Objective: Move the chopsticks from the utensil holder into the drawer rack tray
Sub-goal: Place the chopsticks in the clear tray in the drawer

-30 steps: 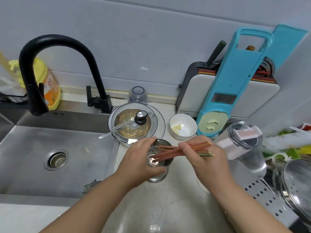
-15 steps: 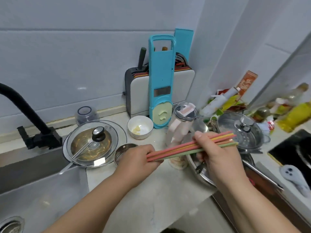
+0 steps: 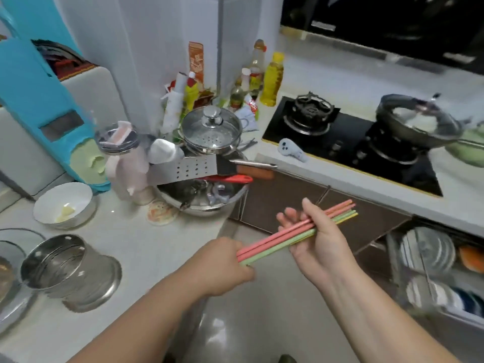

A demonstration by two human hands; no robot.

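Observation:
A bundle of pink, green and yellow chopsticks (image 3: 277, 238) is held level in the air past the counter's edge. My left hand (image 3: 222, 265) grips its near end. My right hand (image 3: 318, 239) holds the far half, fingers loosely curled around it. The steel utensil holder (image 3: 68, 271) stands on the counter at lower left with nothing visible inside. The pulled-out drawer rack (image 3: 434, 273) sits at lower right below the stove counter, with plates and bowls standing in it. It is to the right of and below both hands.
A steel basin (image 3: 209, 203) with utensils, a lidded steamer pot (image 3: 212, 132), a jar and a white bowl (image 3: 62, 205) crowd the counter corner. Bottles stand by the wall. A gas hob (image 3: 351, 140) carries a wok (image 3: 419, 121) at right.
The view has swung right from the sink to the stove and drawer. Both hands lifted the chopsticks out of the holder and carried them right, beyond the counter edge.

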